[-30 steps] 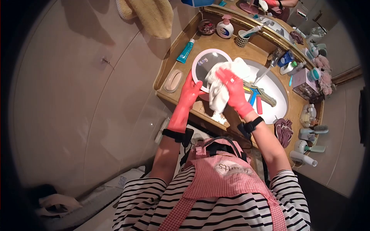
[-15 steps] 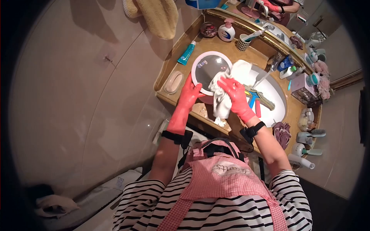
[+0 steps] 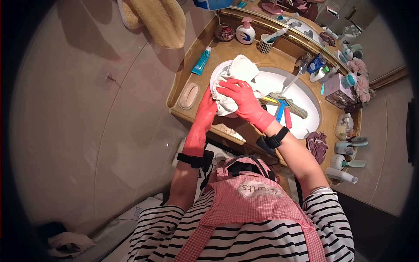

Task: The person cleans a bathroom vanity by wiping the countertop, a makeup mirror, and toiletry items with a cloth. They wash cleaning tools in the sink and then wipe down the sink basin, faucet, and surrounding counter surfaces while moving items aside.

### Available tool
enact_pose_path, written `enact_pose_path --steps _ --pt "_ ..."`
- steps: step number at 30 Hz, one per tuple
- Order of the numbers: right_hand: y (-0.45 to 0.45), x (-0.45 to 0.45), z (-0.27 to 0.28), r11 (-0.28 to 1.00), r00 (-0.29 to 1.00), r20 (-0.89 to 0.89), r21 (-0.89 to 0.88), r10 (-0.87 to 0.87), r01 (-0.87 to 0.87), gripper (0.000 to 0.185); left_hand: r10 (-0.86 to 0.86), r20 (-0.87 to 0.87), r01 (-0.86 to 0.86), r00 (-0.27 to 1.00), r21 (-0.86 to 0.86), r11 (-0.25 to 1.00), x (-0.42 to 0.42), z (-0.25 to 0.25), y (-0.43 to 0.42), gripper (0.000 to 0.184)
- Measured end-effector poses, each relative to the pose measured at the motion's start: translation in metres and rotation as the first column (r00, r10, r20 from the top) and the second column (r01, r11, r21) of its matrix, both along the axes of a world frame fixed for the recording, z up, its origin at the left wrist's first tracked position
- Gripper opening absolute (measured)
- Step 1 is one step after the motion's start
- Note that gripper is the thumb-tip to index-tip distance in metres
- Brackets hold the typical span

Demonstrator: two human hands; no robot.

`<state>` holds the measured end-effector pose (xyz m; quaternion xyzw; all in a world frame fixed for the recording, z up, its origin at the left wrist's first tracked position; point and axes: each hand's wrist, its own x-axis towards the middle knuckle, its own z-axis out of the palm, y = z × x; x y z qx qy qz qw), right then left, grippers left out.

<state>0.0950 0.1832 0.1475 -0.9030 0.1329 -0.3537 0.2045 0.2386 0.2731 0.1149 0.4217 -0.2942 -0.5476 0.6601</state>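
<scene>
A round mirror with a pale pink rim [image 3: 213, 77] is held over the front of the counter, mostly covered by a white cloth [image 3: 242, 70]. At its lower left edge, my left hand [image 3: 207, 109], in a pink rubber glove, grips the rim; its fingertips are partly hidden by the cloth. My right hand [image 3: 244, 101], gloved alike, presses the cloth onto the mirror's face. Beside it, the white sink [image 3: 301, 94] holds a blue-handled tool [image 3: 280, 111], a red handle [image 3: 288, 118] and a greenish cloth [image 3: 297, 109].
A soap dish [image 3: 189, 96] and a teal tube [image 3: 201, 61] lie on the left of the counter. Behind stand a pump bottle [image 3: 245, 33] and a checkered cup [image 3: 265, 44]. A purple cloth [image 3: 317, 146], bottles and brushes line the right side.
My right hand and the cloth have moved left across the mirror, covering most of its face. The mirror and my left hand sit slightly further left in view.
</scene>
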Motion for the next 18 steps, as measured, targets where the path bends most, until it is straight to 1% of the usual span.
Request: enact_pose_path --steps 1,2,4,8,9,10,11,12,13,14,15,16,17,18 --pt "0.0 -0.004 0.002 1.0 1.0 -0.013 0.013 0.004 -0.004 0.049 -0.024 -0.022 0.023 0.999 -0.041 0.999 -0.001 0.0 -0.002 0.062" --pt "0.0 -0.007 0.002 1.0 0.999 -0.033 0.005 0.003 -0.002 0.048 -0.025 -0.024 0.024 0.999 -0.04 0.999 0.0 0.0 -0.001 0.062" --pt "0.001 -0.011 0.001 1.0 0.999 -0.043 -0.008 0.012 -0.012 0.045 -0.036 -0.066 0.037 0.997 0.016 0.999 0.001 0.01 0.003 0.062" --pt "0.006 -0.019 -0.001 0.999 0.998 -0.058 -0.016 0.033 -0.034 0.039 -0.061 -0.046 0.063 0.997 0.052 0.997 0.007 0.011 0.004 0.062" --pt "0.006 -0.024 -0.002 0.999 0.998 -0.057 -0.016 0.032 -0.033 0.039 -0.052 0.001 0.052 0.999 0.142 0.989 0.01 0.013 0.006 0.062" --pt "0.007 -0.033 -0.004 0.998 0.991 -0.128 -0.026 0.048 -0.052 0.037 -0.045 0.049 0.033 0.998 0.23 0.973 0.009 0.015 0.007 0.062" --pt "0.006 -0.042 -0.005 0.997 0.978 -0.201 -0.038 0.063 -0.072 0.036 -0.041 0.048 0.029 0.998 0.226 0.974 0.01 0.013 0.006 0.062" --pt "0.004 -0.053 -0.002 0.991 0.973 -0.21 -0.065 0.099 -0.115 0.033 -0.042 0.056 0.031 0.998 0.19 0.981 0.012 0.01 0.004 0.061" --pt "0.002 -0.067 0.002 0.988 0.93 -0.355 -0.08 0.097 -0.133 0.033 -0.04 0.061 0.03 0.997 0.156 0.987 0.014 0.009 0.003 0.06" --pt "-0.003 -0.084 0.003 0.99 0.875 -0.463 0.075 0.138 -0.117 0.033 -0.056 0.117 0.041 0.992 0.125 0.991 0.013 0.006 0.002 0.06" --pt "-0.007 -0.094 0.006 0.972 0.807 -0.558 0.221 0.192 -0.079 0.034 -0.045 0.112 0.031 0.993 0.124 0.992 0.012 0.006 0.003 0.06" --pt "-0.004 -0.094 0.028 0.972 0.804 -0.562 0.221 0.197 -0.084 0.034 -0.049 0.121 0.031 0.991 0.153 0.988 0.011 0.009 0.002 0.06" --pt "0.001 -0.096 0.064 0.798 0.884 -0.372 0.603 0.282 0.0 0.028 -0.057 0.132 0.033 0.99 0.178 0.984 0.01 0.011 0.0 0.061" --pt "0.003 -0.096 0.083 0.473 0.951 -0.16 0.881 0.265 0.016 0.024 -0.056 0.131 0.033 0.99 0.172 0.984 0.009 0.013 -0.001 0.061"
